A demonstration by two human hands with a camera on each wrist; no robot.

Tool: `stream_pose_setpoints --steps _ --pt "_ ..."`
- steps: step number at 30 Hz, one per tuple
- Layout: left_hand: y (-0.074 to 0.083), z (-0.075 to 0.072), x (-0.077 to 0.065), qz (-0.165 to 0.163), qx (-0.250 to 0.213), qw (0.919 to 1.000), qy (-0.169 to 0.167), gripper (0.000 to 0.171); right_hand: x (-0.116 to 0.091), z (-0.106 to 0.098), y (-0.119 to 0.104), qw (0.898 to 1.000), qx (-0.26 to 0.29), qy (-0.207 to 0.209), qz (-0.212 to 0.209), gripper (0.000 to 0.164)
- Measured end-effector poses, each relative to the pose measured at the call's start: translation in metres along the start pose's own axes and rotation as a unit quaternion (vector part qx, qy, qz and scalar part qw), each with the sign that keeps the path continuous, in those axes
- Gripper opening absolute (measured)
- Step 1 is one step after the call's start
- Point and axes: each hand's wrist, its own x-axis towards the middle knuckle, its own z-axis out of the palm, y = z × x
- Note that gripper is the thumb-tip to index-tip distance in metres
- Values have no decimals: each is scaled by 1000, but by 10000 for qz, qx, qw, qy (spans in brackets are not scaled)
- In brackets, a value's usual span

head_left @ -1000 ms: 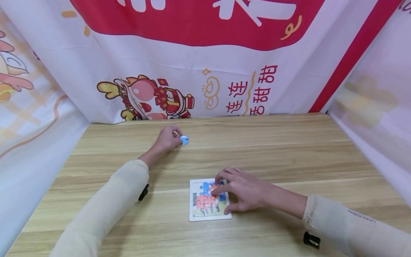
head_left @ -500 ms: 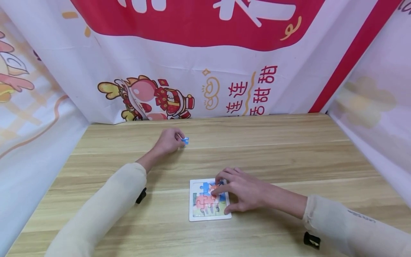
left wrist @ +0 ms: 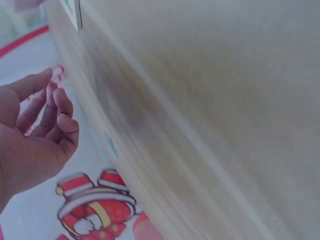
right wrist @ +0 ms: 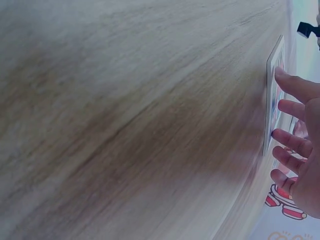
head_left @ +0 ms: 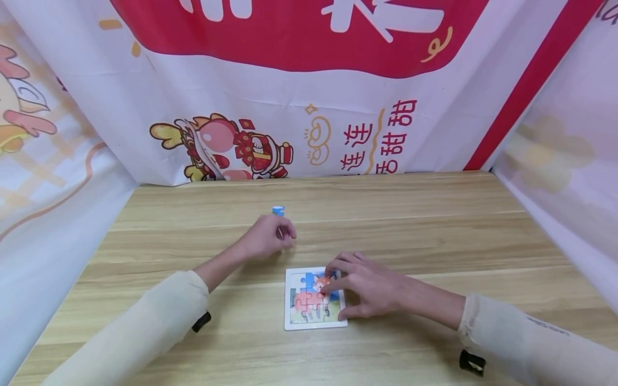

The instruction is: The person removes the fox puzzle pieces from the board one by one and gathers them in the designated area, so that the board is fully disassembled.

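My left hand [head_left: 270,236] is above the table, left of and beyond the puzzle board, with thumb and fingertips pinched together. A pale sliver of a puzzle piece shows between them in the head view; the fingers hide most of it. Just behind this hand lies a blue and white puzzle piece [head_left: 278,209]. The white-framed jigsaw puzzle [head_left: 288,321] shows a fox picture, with a pale gap at its upper left. My right hand [head_left: 369,284] rests on the board's right side, fingers spread over the fox and thumb at the lower right edge.
The wooden table [head_left: 434,225] carries the puzzle near its middle. A printed cloth [head_left: 232,91] hangs behind the table's far edge, and more cloth hangs along both sides.
My left hand has drawn back from the blue and white piece, toward the puzzle and slightly right. That piece stays on the table. My right hand has hardly moved on the board.
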Motion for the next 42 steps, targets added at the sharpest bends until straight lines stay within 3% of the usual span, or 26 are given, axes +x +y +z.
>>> stream_pose_setpoints --steps 4,11,18,42 --pt "7 10 -13 -130 -79 9994 -310 2 -2 0 1 9998 -50 164 -95 52" --pt "13 27 -29 115 -184 9983 -534 6 -7 2 4 9992 -38 384 -141 53" --pt "14 36 -37 118 -364 9965 -739 8 -8 3 5 9992 92 339 -188 56" --pt "16 47 -37 133 121 9988 -454 9 -9 10 3 9993 -209 78 -292 68"
